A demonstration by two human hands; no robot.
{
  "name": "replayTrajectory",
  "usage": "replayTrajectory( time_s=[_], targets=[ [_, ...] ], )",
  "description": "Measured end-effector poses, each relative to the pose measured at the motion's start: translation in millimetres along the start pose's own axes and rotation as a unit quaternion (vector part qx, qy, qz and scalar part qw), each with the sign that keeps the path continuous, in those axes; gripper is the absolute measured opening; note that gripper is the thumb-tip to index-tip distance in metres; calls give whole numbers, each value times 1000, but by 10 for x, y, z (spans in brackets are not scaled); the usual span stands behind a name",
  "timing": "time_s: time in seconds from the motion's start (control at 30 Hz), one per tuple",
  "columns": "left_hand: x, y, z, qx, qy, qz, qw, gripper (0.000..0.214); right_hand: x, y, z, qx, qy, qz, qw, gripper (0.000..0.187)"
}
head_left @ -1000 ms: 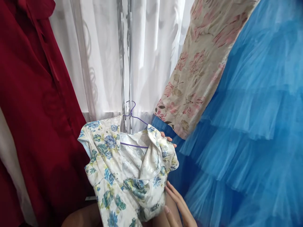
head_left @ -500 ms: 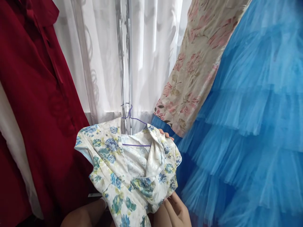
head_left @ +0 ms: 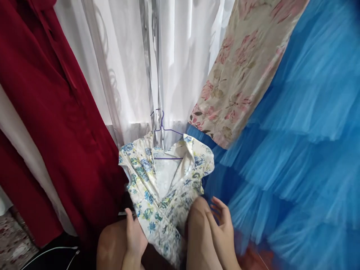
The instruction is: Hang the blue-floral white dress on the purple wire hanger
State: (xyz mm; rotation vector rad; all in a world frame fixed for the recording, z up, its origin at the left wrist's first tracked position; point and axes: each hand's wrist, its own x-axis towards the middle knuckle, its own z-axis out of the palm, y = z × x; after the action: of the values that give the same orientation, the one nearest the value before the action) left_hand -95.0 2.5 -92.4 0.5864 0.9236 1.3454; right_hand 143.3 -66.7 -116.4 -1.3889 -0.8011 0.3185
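Dress hung on a hanger, long axis twelve to six o'clock, between two parted hands: left hand nearer, at its seven-o'clock edge, grip hidden; right hand at four o'clock, loosely open, off the dress.

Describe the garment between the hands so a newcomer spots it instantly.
Start at the white curtain, top middle. Below it, between red fabric and tiered blue tulle, is a short-sleeved garment on a purple hanger. Unlike its neighbours, it carries blue flowers on white; the beige cloth has pink ones.
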Motion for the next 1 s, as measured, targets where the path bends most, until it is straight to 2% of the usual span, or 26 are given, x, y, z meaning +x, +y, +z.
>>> replayTrajectory(
  time_s=[0.1,0.17,0.27,0.37,0.47,0.53,0.6,0.7,0.8,0.9,1.0],
  targets=[
    [-57,-130,-70,14,-24,-15,999,71,-22,-202,265,20,-142,-9,990,39],
    [-103,-271,-47,46,-39,-4,998,70,59,-421,495,45,-202,-7,978,37],
    [-178,-476,0,112,-52,21,992,55,284,-765,807,74,-197,-37,977,27],
    [-231,-562,-7,155,-51,15,986,45,397,-1023,967,64,-180,-97,977,21],
    [-212,-509,-79,159,-56,16,986,42,186,-1052,948,13,-246,-130,961,19],
    [-166,-449,-151,165,-45,23,985,40,-94,-898,864,-16,-292,-124,948,26],
    [-126,-413,-217,183,-19,20,983,37,-377,-653,759,-2,-274,-102,956,31],
    [-140,-422,-242,188,-14,7,982,38,-631,-351,623,50,-242,-3,969,36],
    [-258,-450,-172,169,-56,-11,984,43,-617,-353,543,73,-260,53,961,31],
    [-381,-464,-111,191,-49,-31,980,42,-434,-563,530,42,-259,39,964,30],
    [-383,-496,-160,208,-44,-22,977,42,-276,-726,572,-9,-286,20,958,32]
  ],
)
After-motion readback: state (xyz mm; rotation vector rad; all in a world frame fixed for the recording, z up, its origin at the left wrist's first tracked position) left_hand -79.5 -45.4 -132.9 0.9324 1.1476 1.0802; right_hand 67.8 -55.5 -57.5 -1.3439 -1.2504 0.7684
